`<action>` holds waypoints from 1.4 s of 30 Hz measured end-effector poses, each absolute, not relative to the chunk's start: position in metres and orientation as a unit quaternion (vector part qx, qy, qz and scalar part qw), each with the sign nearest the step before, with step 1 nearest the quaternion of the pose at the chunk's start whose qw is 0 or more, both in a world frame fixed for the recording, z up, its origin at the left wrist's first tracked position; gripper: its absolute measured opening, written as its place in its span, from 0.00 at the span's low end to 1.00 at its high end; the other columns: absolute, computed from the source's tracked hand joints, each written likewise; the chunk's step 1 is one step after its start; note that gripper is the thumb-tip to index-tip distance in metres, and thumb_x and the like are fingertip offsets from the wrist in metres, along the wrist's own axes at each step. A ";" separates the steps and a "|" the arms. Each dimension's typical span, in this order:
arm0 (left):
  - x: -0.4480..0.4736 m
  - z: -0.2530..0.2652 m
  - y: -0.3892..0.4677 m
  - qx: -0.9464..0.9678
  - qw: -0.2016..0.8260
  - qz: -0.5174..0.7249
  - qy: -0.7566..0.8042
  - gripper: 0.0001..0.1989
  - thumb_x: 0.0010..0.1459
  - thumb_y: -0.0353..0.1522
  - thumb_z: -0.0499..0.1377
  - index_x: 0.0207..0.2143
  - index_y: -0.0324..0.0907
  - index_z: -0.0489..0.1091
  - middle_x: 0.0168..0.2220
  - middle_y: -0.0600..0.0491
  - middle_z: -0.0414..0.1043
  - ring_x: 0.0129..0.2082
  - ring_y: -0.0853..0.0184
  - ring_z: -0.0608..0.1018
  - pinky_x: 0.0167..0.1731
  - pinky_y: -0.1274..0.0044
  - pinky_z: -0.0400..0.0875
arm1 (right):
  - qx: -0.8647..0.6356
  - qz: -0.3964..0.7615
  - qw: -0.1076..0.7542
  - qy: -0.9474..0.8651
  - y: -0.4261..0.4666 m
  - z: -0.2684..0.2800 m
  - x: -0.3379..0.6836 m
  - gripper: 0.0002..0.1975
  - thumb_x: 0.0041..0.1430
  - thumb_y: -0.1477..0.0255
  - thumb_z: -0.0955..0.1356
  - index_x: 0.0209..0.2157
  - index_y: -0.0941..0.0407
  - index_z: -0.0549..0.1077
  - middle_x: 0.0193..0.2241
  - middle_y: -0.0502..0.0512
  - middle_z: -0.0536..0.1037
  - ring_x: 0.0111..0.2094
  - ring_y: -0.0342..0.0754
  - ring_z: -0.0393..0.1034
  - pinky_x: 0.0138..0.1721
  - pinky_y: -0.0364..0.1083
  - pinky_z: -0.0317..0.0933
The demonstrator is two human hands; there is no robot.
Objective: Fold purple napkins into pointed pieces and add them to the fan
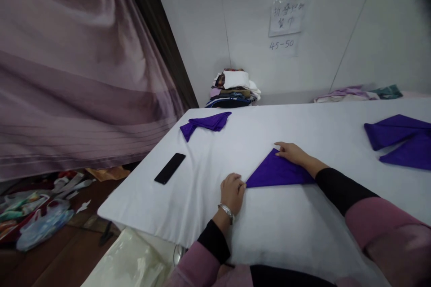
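Observation:
A purple napkin (279, 172), folded into a triangle, lies on the white-covered table (202, 206) in front of me. The fingertips of my left hand (233, 193) are pinched on its left corner. At the top corner is my right hand (293, 153), with thumb and index finger at the tip and the index finger reaching slightly past it. My right forearm covers the triangle's right end. A silver bracelet (227, 211) circles my left wrist.
Another purple napkin (210, 122) lies at the table's far left, and more purple cloth (400, 134) at the right. A black phone (170, 168) rests near the left edge. Folded cloths (235, 87) are stacked by the wall. A pink curtain (84, 63) hangs left.

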State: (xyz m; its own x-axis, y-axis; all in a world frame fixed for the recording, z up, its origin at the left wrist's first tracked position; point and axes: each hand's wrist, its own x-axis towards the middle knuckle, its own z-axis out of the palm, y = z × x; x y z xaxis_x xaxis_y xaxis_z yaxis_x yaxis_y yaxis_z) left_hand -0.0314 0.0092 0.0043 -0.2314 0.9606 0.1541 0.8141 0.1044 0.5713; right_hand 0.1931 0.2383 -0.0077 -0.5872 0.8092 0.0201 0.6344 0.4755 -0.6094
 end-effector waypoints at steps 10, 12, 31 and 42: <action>-0.028 0.002 0.015 0.612 0.088 0.265 0.740 0.07 0.54 0.27 0.53 0.27 0.42 0.69 0.44 0.51 0.69 0.53 0.61 0.64 0.52 0.64 0.56 | -0.475 0.281 0.163 -0.818 0.236 -0.008 0.190 0.21 0.50 0.69 0.67 0.48 0.57 0.69 0.30 0.51 0.75 0.30 0.45 0.68 0.32 0.43 0.58; -0.027 0.002 0.015 0.613 0.079 0.260 0.742 0.06 0.53 0.27 0.53 0.26 0.42 0.69 0.44 0.50 0.69 0.54 0.60 0.63 0.52 0.64 0.55 | -0.479 0.283 0.164 -0.815 0.237 -0.008 0.190 0.21 0.50 0.70 0.67 0.48 0.57 0.69 0.30 0.51 0.75 0.30 0.45 0.68 0.32 0.43 0.58; 0.010 0.047 0.078 0.740 0.093 0.227 0.627 0.17 0.55 0.28 0.51 0.47 0.45 0.65 0.53 0.51 0.64 0.55 0.66 0.63 0.57 0.69 0.52 | -0.511 0.280 0.158 -0.797 0.235 -0.005 0.186 0.25 0.49 0.69 0.68 0.51 0.57 0.67 0.30 0.52 0.75 0.31 0.46 0.69 0.31 0.42 0.58; 0.057 -0.008 0.129 0.804 0.075 0.065 0.586 0.38 0.58 0.50 0.39 0.61 0.31 0.45 0.64 0.40 0.41 0.64 0.57 0.45 0.60 0.63 0.42 | -0.522 0.269 0.185 -0.788 0.232 0.005 0.186 0.23 0.50 0.72 0.67 0.49 0.60 0.69 0.32 0.56 0.76 0.33 0.48 0.70 0.34 0.44 0.61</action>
State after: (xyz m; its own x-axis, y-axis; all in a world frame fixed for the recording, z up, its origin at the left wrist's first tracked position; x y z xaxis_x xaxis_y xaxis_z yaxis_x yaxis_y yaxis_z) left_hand 0.0574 0.1289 -0.0077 0.3040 0.9525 0.0154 0.9331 -0.3010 0.1968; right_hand 0.1858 0.2317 0.0055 -0.3874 0.9219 0.0103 0.7233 0.3108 -0.6166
